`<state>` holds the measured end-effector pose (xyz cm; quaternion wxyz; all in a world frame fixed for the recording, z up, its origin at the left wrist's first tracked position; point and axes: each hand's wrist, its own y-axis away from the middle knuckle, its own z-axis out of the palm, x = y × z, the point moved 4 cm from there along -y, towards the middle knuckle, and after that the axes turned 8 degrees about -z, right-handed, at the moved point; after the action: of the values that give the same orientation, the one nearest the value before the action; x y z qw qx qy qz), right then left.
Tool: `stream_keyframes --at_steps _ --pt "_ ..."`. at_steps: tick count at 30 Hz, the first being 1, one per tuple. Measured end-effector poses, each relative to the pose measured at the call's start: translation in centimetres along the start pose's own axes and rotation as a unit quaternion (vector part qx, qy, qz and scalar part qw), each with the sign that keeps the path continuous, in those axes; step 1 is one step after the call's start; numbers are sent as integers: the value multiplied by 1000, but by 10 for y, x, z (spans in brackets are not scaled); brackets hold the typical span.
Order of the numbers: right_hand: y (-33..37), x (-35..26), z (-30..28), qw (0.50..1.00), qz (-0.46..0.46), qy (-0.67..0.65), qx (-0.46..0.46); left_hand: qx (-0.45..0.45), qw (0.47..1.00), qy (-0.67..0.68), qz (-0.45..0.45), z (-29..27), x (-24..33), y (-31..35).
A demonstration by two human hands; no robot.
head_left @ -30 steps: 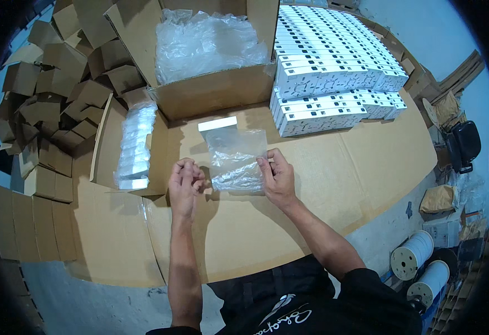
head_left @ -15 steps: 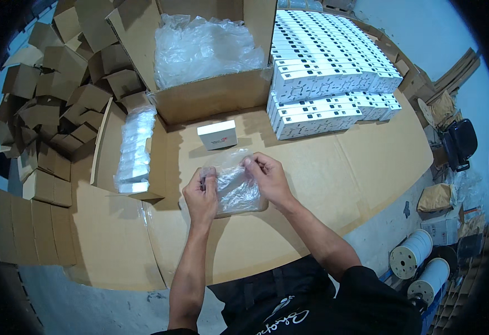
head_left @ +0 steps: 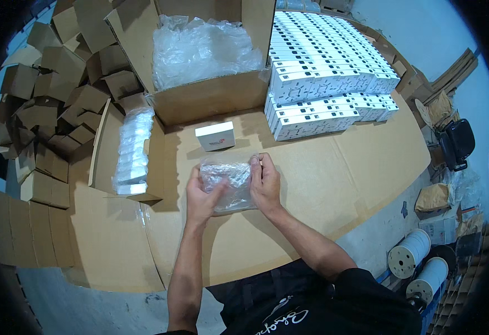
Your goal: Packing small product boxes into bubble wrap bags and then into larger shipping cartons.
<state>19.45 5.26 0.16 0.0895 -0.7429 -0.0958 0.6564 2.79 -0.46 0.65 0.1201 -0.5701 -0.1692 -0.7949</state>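
Note:
Between my two hands is a clear plastic bag (head_left: 234,192), crinkled and shiny, held just above the cardboard surface. My left hand (head_left: 201,198) grips its left side, thumb lying over the front and fingers behind. At the upper right edge, my right hand (head_left: 266,187) pinches the plastic between thumb and fingers. Whether anything is inside the bag is hard to make out. Just beyond it a small white box (head_left: 215,136) stands on the cardboard. To the left, an open carton (head_left: 155,162) contains a row of white boxes wrapped in clear plastic (head_left: 132,153).
A large open carton (head_left: 211,99) full of clear plastic bags (head_left: 208,53) stands at the back. Stacked white boxes (head_left: 317,84) fill the back right. Many empty brown cartons (head_left: 60,64) crowd the left. Cable spools (head_left: 410,253) sit on the floor at right.
My right hand has drawn slightly left and its fingers now point up along the bag's edge. The left thumb has spread over the front of the bag, whose raised top has come down.

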Motion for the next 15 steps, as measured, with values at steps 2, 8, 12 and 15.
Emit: stream_keyframes --at_steps 2,8,12,15 --pt "1 1 -1 1000 -8 2 -28 -72 988 -120 -68 7 -4 3" --pt "-21 11 -13 983 -14 -180 -30 -67 987 -128 -74 6 0 4" --pt "-34 -49 -31 974 -213 57 -58 -59 988 -129 -65 8 6 5" --pt "-38 -71 -24 935 -304 130 -128 -69 986 -138 -55 5 2 3"
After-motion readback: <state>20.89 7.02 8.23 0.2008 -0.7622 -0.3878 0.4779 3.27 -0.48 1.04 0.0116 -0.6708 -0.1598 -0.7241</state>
